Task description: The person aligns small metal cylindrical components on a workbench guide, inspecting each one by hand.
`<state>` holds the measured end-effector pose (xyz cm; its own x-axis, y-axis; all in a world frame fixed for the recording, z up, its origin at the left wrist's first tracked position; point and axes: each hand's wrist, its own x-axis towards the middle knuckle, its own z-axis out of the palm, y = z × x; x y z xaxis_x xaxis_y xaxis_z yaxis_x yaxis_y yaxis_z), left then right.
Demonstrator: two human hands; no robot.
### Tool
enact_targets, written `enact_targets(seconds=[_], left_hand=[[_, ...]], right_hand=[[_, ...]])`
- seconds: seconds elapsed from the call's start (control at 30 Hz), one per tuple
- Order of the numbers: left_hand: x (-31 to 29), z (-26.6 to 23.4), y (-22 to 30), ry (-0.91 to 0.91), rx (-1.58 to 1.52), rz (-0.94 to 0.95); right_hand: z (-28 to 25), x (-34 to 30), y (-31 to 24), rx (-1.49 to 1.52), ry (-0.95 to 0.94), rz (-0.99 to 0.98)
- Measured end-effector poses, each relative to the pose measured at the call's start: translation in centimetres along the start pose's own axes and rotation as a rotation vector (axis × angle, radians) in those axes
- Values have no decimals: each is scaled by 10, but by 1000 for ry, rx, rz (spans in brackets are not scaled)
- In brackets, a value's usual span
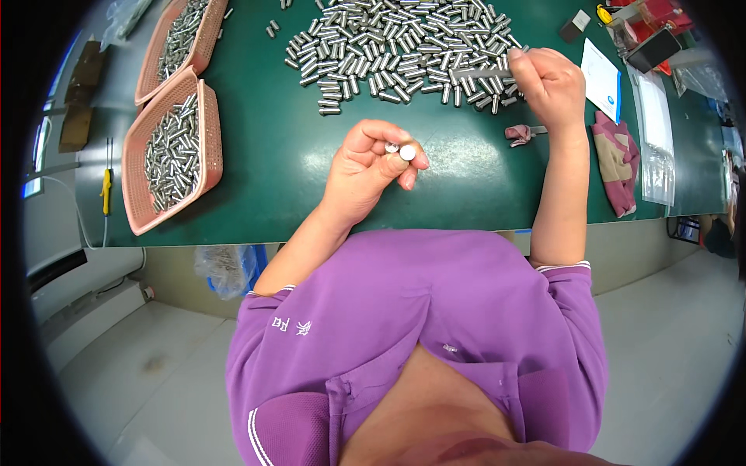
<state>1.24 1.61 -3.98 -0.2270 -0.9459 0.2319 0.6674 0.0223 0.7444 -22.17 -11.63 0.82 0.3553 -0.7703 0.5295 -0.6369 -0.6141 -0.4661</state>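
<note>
Between the fingers of my left hand (pixel 364 165), closed above the near middle of the green table (pixel 272 198), are short metal pins (pixel 408 153); two bright round ends show. My right hand (pixel 553 87) is wrapped round a flat grey metal strip, possibly a file (pixel 483 74). Its free end points left over the right edge of a broad heap of shiny cylindrical pins (pixel 388 50). Below my right hand lies a small tool wrapped in pink cloth (pixel 518 135), a flat metal end sticking out of it.
Two pink plastic baskets (pixel 214 147) of pins stand at the left, beside a yellow-handled screwdriver (pixel 106 190). At the right are a pink and beige cloth (pixel 616 163), a white paper (pixel 602 78), clear plastic bags (pixel 655 136), a metal block (pixel 575 26) and a red device (pixel 664 15).
</note>
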Motion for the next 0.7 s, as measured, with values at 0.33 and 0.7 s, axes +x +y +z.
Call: enact_targets(seconds=[0.33,0.7], left_hand=[[0,2,0,-53,128,46],[-1,4,1,-83,193,69]], right_hand=[[-13,-5,50,-288,24,694],[-22,-21,-2,-155,33,166]])
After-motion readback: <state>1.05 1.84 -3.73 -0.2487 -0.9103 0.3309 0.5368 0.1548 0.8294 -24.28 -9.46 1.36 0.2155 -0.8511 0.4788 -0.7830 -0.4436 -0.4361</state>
